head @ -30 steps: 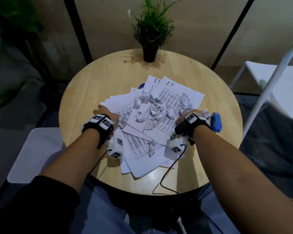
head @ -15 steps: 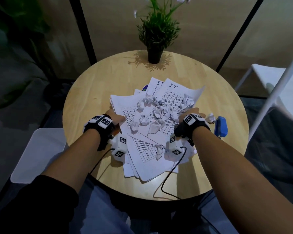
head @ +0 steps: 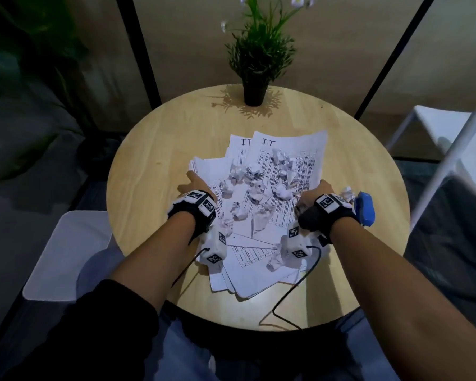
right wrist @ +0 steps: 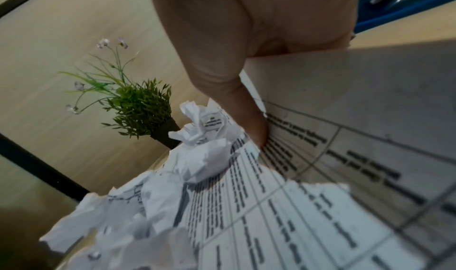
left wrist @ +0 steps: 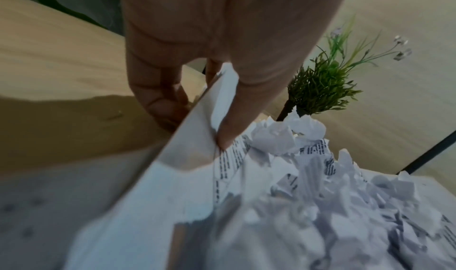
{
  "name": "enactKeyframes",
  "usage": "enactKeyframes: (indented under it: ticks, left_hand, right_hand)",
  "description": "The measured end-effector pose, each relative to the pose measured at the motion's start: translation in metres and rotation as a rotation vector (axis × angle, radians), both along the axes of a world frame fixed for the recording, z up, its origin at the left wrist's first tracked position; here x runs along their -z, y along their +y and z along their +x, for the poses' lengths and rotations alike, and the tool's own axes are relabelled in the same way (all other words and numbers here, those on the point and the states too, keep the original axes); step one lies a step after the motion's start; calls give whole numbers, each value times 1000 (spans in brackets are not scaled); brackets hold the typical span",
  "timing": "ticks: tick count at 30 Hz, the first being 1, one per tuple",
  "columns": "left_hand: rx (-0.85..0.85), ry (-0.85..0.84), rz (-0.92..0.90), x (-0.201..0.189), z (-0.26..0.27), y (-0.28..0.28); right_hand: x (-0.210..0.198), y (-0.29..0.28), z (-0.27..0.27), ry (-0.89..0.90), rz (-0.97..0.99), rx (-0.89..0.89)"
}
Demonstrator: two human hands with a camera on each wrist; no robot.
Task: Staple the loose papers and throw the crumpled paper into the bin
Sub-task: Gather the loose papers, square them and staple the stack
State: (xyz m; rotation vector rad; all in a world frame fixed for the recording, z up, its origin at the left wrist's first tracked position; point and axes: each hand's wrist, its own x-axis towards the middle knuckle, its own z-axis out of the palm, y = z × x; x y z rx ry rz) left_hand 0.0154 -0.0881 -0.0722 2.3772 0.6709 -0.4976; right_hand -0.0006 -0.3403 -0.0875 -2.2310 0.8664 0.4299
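Fingers (left wrist: 229, 130) pinching paper-laden sheets (head: 291, 160)

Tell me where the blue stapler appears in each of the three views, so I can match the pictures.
Head view: the blue stapler lies on the table at the right edge of the papers, just beyond the right hand.
Left wrist view: not in it.
Right wrist view: the stapler is in the top right corner, behind the hand.
Shared landmark: the potted plant shows in all three.
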Motion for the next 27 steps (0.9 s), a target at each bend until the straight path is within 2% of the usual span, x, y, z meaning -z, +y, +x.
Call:
enactKeyframes:
  ticks: [3,7,11,18,21,24,27]
  left_hand:
    - [72,2,-124,3,3,1]
    - [2,-195,-250,14,4,2]
    - [54,-316,-444,11,15,2]
    - [53,-261,-527,4,30,-1]
    - [40,-216,-476,10,35,3]
    - [11,-232,-478,12,32,5]
    - [64,-314,-514,5,28,1]
  right_hand:
    - [-2,2,1,-1,3,-15]
    - [2,5,5,-6,-14,-51]
    - [4,10,10,8,-47,-117]
    - [7,16,21,27,-155,-295]
    - [7,17,24,15,-190,-363]
    - [9,14,27,-5,-185,-364]
    - [11,9,28,-45,-148,-317]
